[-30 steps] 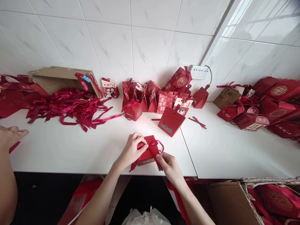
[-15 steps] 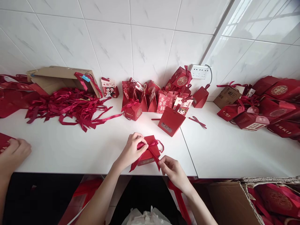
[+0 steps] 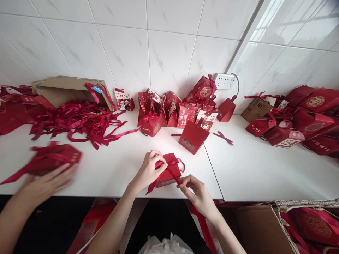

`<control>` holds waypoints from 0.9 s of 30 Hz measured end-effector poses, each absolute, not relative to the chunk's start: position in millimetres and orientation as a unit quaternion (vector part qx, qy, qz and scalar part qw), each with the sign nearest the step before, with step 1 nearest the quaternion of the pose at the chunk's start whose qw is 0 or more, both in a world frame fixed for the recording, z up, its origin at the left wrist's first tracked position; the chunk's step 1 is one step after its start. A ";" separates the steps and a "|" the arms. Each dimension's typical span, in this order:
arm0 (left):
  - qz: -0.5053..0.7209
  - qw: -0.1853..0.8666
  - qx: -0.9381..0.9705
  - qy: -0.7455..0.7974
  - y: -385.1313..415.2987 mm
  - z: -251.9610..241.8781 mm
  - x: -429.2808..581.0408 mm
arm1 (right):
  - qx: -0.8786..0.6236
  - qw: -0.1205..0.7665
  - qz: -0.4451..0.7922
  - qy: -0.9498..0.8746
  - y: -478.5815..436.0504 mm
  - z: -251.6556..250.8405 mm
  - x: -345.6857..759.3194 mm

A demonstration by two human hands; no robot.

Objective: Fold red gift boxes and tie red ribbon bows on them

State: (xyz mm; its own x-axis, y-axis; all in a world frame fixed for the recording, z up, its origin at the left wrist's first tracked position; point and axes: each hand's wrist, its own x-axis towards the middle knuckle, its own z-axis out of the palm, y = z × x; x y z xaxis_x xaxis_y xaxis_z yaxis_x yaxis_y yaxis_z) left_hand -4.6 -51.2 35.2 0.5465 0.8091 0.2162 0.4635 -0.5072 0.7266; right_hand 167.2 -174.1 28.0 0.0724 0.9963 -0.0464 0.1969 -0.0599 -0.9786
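In front of me near the table's front edge sits a small red gift box (image 3: 165, 182) with gold print on its side and a twisted red cord handle (image 3: 182, 165). A dark red satin ribbon (image 3: 173, 171) is tied in a bow on its top. My left hand (image 3: 153, 168) pinches the bow at its knot and left loop, thumb and fingers together. To the right of the box, my right hand (image 3: 195, 192) is closed on the end of the ribbon's right tail. The left tail hangs loose over the box's front left side.
A co-worker's hand (image 3: 54, 181) is on a blurred red box (image 3: 57, 158) at left. Behind lie a ribbon heap (image 3: 79, 120), a cardboard box (image 3: 69, 83), and several red gift boxes (image 3: 185, 114). More boxes (image 3: 315, 120) are piled right; an open carton (image 3: 256, 225) stands below.
My right fingers have closed on the right ribbon tail's end, which is drawn up slightly. My left hand stays put. At left, the co-worker's hand and a red box have come further into view.
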 end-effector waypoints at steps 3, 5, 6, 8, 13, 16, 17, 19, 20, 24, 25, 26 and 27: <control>0.277 0.313 0.821 0.390 -51.3 35.8 -4.5 | -0.589 0.457 0.461 -0.482 -176.4 21.9 163.6; 0.274 0.310 0.821 0.392 -51.1 36.3 -4.3 | -0.599 0.462 0.421 -0.501 -177.5 20.7 163.2; 0.273 0.308 0.823 0.392 -51.0 36.7 -4.1 | -0.602 0.464 0.391 -0.519 -178.0 21.1 163.8; 0.275 0.303 0.824 0.392 -50.8 37.5 -3.9 | -0.605 0.465 0.332 -0.555 -179.1 23.4 166.0; 0.271 0.306 0.823 0.393 -50.7 37.5 -3.8 | -0.595 0.448 0.244 -0.621 -181.6 24.9 171.8; 0.270 0.312 0.824 0.388 -50.0 34.8 -4.2 | -0.596 0.441 0.165 -0.650 -179.4 18.7 170.6; 0.270 0.313 0.824 0.388 -49.8 34.0 -4.3 | -0.597 0.443 0.142 -0.654 -177.8 16.4 169.4; 0.269 0.314 0.823 0.389 -49.8 33.4 -4.4 | -0.597 0.453 0.113 -0.652 -173.6 13.5 165.9; 0.269 0.315 0.823 0.389 -50.0 33.7 -4.3 | -0.597 0.458 0.107 -0.650 -171.5 13.2 164.0; 0.262 0.320 0.821 0.394 -51.6 37.5 -3.8 | -0.612 0.467 0.150 -0.620 -165.8 17.5 157.1; 0.261 0.321 0.820 0.396 -52.1 38.3 -3.6 | -0.620 0.466 0.181 -0.604 -165.2 18.9 156.0; 0.260 0.321 0.819 0.397 -52.4 39.0 -3.5 | -0.629 0.463 0.221 -0.584 -164.8 19.9 155.4; 0.259 0.321 0.819 0.398 -52.7 39.3 -3.4 | -0.638 0.455 0.268 -0.560 -164.5 20.4 155.5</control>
State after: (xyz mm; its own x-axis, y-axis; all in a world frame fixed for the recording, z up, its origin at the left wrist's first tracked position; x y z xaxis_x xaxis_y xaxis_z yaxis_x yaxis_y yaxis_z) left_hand -3.4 -52.7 39.3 0.5482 0.8191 0.1690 0.4862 -0.4766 0.7324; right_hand 155.5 -164.5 20.4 0.2287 0.9589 0.1679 0.4715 0.0418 -0.8809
